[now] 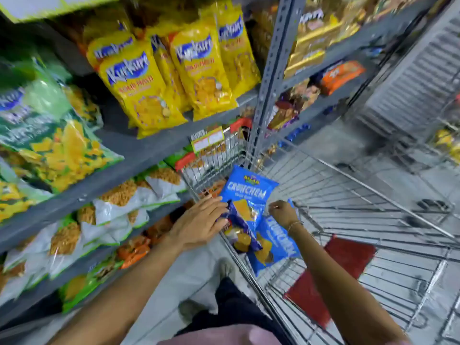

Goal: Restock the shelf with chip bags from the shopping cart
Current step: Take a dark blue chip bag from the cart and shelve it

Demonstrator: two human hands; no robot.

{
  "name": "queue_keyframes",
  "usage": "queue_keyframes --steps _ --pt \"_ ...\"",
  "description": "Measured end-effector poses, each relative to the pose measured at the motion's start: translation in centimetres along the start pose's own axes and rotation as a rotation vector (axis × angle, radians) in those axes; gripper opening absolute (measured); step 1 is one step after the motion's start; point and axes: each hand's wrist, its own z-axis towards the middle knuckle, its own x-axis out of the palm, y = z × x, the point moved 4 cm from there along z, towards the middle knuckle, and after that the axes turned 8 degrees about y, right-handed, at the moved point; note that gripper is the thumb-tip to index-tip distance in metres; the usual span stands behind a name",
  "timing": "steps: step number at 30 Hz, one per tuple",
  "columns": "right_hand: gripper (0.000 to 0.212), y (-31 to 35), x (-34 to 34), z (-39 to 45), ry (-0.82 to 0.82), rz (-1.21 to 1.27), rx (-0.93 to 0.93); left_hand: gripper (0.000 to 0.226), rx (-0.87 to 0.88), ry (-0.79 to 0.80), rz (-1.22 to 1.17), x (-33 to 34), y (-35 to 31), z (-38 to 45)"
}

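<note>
I leaned over the wire shopping cart (pixel 348 195) parked against the gray shelf (pixel 139 155). My left hand (pixel 199 225) lay flat with its fingers spread and slack against the side of a blue chip bag (pixel 246 195), gripping nothing that I could see. My right hand (pixel 282 212) was pinched shut on the top edge of a second blue chip bag (pixel 276 245) (its label partly hidden by my wrist), which hung down along the cart's near rim. Both bags overlapped at the cart's left side. Yellow bags (pixel 149 90) stood on the shelf above, green bags (pixel 54 140) to the left.
</note>
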Motion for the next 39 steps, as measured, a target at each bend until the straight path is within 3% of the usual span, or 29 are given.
queue_keyframes --steps 2,6,8,11,14,19,25,30,32,35,39 --pt "0.021 -1.7 2.4 1.2 0.209 -0.091 0.057 0.047 0.017 0.096 0.061 2.2 1.0 0.1" --pt "0.044 -3.0 7.4 2.7 0.387 -0.173 0.04 0.047 0.063 0.106 0.129 4.6 2.2 -0.3" --pt "0.052 -2.8 8.9 3.7 0.42 -0.178 0.024 0.052 0.084 0.087 0.115 4.8 2.8 0.2" --pt "0.047 -3.0 10.5 4.8 0.419 -0.175 0.03 0.056 0.101 0.041 0.118 5.3 3.2 0.4" --pt "0.067 -3.1 12.0 5.2 0.394 -0.213 0.018 0.053 0.077 -0.039 0.086 5.7 3.1 0.3" --pt "0.077 -3.2 12.5 5.7 0.375 -0.207 0.006 0.048 0.051 -0.099 0.048 6.2 3.3 0.2" --pt "0.058 -4.9 11.3 5.9 0.311 -0.165 0.02 0.044 0.052 -0.072 0.035 6.4 3.6 0.2" --pt "0.03 -3.9 6.7 5.2 0.3 0.273 -0.01 0.055 0.059 0.053 0.048 5.3 3.5 0.3" --pt "0.028 -2.1 4.1 4.7 0.288 0.437 -0.081 0.058 0.035 0.08 0.036 4.0 3.5 0.4" --pt "0.023 2.1 -0.3 3.3 0.267 0.585 -0.199 0.05 -0.072 -0.06 0.035 -0.3 4.2 0.9" --pt "0.006 10.6 -6.2 -0.5 0.278 0.657 -0.47 0.051 -0.184 -0.447 0.017 -10.6 5.7 0.5"
